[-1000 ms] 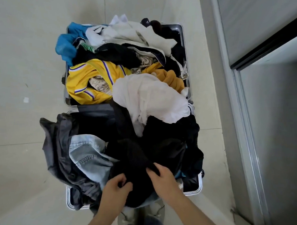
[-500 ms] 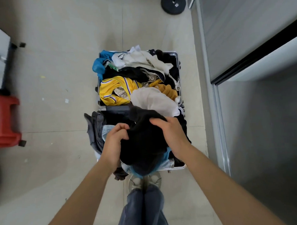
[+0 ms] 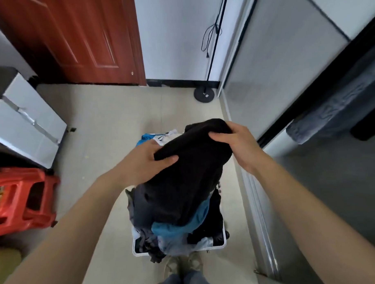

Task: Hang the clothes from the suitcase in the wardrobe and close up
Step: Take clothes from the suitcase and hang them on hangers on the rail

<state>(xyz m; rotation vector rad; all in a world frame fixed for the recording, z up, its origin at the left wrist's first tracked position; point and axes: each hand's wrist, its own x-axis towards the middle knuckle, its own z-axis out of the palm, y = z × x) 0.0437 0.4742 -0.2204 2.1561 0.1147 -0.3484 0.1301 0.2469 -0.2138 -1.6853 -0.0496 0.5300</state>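
A black garment (image 3: 183,174) with a blue lining at its lower end hangs lifted above the open suitcase (image 3: 222,245) on the floor. My left hand (image 3: 144,162) grips its left top edge, thumb over the cloth. My right hand (image 3: 235,144) grips the right top edge. The garment hides most of the suitcase; a pile of dark, denim, white and blue clothes (image 3: 177,244) shows around it. The wardrobe (image 3: 286,70) stands to the right, its sliding door partly open, with a grey cloth (image 3: 330,117) hanging inside.
A red plastic stool (image 3: 20,198) stands at the left, with a white cabinet (image 3: 26,122) behind it. A red-brown door (image 3: 76,39) is at the back. A black round stand base (image 3: 204,94) and cable sit by the wardrobe corner. My shoes (image 3: 184,267) are just before the suitcase.
Both hands have raised the black garment up out of the suitcase. My view has tilted upward, so the door, cabinet and wardrobe opening have come into sight.
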